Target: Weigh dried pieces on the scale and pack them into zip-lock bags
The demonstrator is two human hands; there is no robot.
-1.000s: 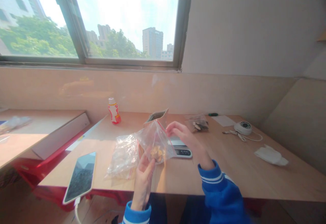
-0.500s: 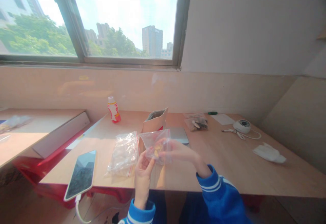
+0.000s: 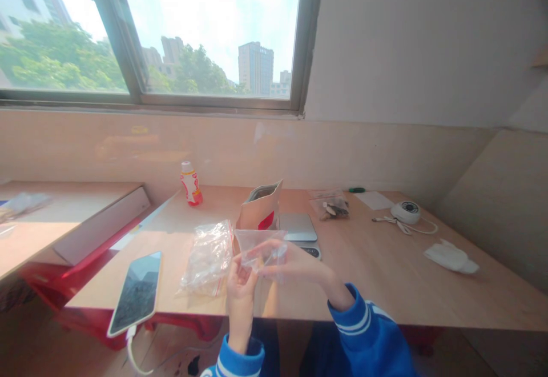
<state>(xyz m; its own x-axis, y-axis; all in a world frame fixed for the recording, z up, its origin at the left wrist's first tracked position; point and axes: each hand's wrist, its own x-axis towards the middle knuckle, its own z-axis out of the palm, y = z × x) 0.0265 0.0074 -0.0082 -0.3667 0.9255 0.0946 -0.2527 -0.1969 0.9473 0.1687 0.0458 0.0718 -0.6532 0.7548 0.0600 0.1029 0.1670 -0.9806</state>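
From afar I see the left hand (image 3: 240,285) pinching a clear bag (image 3: 249,241); the right hand (image 3: 295,261) overlaps it (through plastic, I can't tell whether its fingers pinch anything).

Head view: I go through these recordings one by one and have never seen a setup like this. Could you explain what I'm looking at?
There is no robot here. One camera, worn on a person's head, looks forward and down at their two bare hands. The left hand holds a clear zip bag; the right hand is at the same bag, but I cannot tell whether its fingers are inside. Beyond them on the table are an open paper pouch and a digital scale. Further left lie shiny clear plastic bagging and a smartphone with a white cable attached; a drink bottle stands behind. On the right is a white dome camera.
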